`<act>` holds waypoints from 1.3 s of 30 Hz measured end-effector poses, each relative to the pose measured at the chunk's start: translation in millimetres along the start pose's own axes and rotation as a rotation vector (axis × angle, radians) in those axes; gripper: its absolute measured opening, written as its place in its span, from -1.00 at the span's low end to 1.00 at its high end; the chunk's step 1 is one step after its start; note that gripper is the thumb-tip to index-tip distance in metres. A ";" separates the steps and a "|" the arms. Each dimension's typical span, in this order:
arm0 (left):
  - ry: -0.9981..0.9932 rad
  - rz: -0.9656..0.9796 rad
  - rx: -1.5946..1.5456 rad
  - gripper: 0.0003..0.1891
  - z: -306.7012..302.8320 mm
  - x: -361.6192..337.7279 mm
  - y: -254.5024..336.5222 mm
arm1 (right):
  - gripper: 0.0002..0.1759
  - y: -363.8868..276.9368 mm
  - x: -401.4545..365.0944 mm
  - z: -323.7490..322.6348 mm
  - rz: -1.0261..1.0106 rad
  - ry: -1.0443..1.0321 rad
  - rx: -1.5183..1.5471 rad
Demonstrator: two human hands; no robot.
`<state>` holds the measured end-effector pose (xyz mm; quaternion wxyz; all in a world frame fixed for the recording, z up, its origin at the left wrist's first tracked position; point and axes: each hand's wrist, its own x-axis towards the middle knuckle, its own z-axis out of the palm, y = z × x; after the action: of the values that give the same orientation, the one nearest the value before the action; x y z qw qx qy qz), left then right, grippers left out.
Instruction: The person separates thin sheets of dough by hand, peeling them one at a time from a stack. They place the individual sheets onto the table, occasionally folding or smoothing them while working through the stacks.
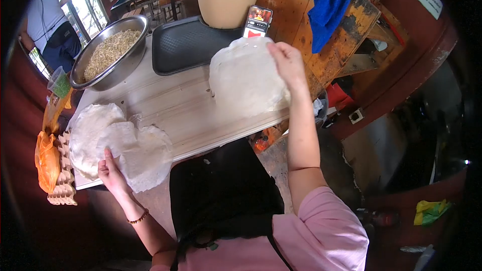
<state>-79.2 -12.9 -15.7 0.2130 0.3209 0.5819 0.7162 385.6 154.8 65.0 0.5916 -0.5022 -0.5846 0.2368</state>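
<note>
At the left end of the table, my left hand (113, 174) pinches the edge of a thin, see-through spring roll wrapper (145, 158). That wrapper drapes over the table's front edge and partly overlaps a pile of pale round wrappers (90, 133). My right hand (287, 62) is closed at the upper right edge of another pale wrapper (246, 78), thumb and fingers together on its rim. This one spreads over the right part of the table, its lower edge close to the table's front edge. How many layers lie there is hidden.
A steel basin of bean sprouts (139, 62) stands back left, beside a black tray (175, 45). Behind are a beige cooler (228, 2) and a propped phone (258, 20). Egg trays (64, 175) and an orange bag (46, 160) flank the left edge. A person (50, 25) stands far left.
</note>
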 end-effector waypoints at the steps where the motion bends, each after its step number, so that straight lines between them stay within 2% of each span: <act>1: 0.017 -0.004 -0.021 -0.62 -2.0 1.7 -0.9 | -0.68 11.5 10.8 -14.8 0.035 0.016 -0.083; 2: 0.034 -0.008 -0.043 -0.65 -5.6 4.1 -2.6 | -0.68 26.1 18.5 -27.2 0.068 0.032 -0.166; 3: -0.046 -0.028 -0.009 -0.67 -20.7 9.6 -8.9 | -0.68 42.8 21.1 -34.4 0.065 0.033 -0.167; 5: -0.039 -0.022 -0.024 -0.68 -18.0 8.9 -10.6 | -0.73 74.7 22.7 -43.2 0.200 0.009 -0.347; 6: -0.030 -0.015 -0.035 -0.69 -16.9 8.4 -11.1 | -0.73 83.7 20.1 -45.8 0.198 0.010 -0.349; 8: -0.035 -0.032 -0.023 -0.69 -16.8 7.3 -10.9 | -0.72 93.8 8.5 -49.0 0.064 -0.042 -0.513; 10: -0.040 -0.049 -0.007 -0.69 -15.8 5.3 -7.4 | -0.67 86.8 3.0 -48.9 0.053 -0.063 -0.528; 13: -0.034 -0.040 -0.002 -0.69 -10.7 3.3 -2.2 | -0.72 80.8 2.3 -47.0 0.035 0.022 -0.580; 15: -0.032 -0.043 0.015 -0.69 -10.6 3.0 -1.4 | -0.73 77.2 2.6 -45.3 0.040 0.012 -0.771; 18: -0.073 -0.036 0.001 -0.68 -9.8 -1.2 3.2 | -0.72 73.6 4.9 -44.1 0.022 -0.001 -0.865; 22: -0.053 -0.026 0.056 -0.66 7.1 -9.3 18.1 | -0.67 76.7 12.1 -44.6 0.078 -0.029 -0.622; 24: -0.073 -0.008 0.030 -0.64 10.3 -8.1 16.7 | -0.53 74.4 12.7 -43.6 0.078 -0.070 -0.325; 25: -0.073 -0.006 0.029 -0.64 11.0 -8.1 16.6 | -0.53 58.0 6.2 -43.5 0.076 -0.070 -0.324; 27: -0.102 0.013 -0.040 -0.63 12.1 -8.9 16.4 | -0.36 29.0 -16.7 -47.4 0.195 -0.100 -0.468; 28: -0.097 0.012 -0.040 -0.63 13.1 -10.5 16.9 | -0.36 30.2 -25.0 -48.1 0.192 -0.106 -0.469; 30: -0.073 -0.006 0.007 -0.63 14.8 -14.0 18.3 | -0.28 37.5 -37.1 -52.4 0.035 -0.075 -0.686; 34: -0.091 -0.026 0.048 -0.65 19.3 -15.0 19.3 | -0.26 53.4 -31.8 -54.5 0.013 0.005 -0.701; 37: -0.096 -0.001 -0.034 -0.69 25.2 -16.0 21.8 | -0.26 53.2 -27.0 -57.4 0.028 0.033 -0.626; 39: -0.134 0.022 0.049 -0.71 27.8 -18.0 29.3 | -0.33 45.7 -27.7 -53.8 0.044 0.012 -0.874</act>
<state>-44.9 -12.5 12.2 0.2356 0.3795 0.5804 0.6809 444.0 131.3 22.8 0.3215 -0.7192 -0.6156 -0.0232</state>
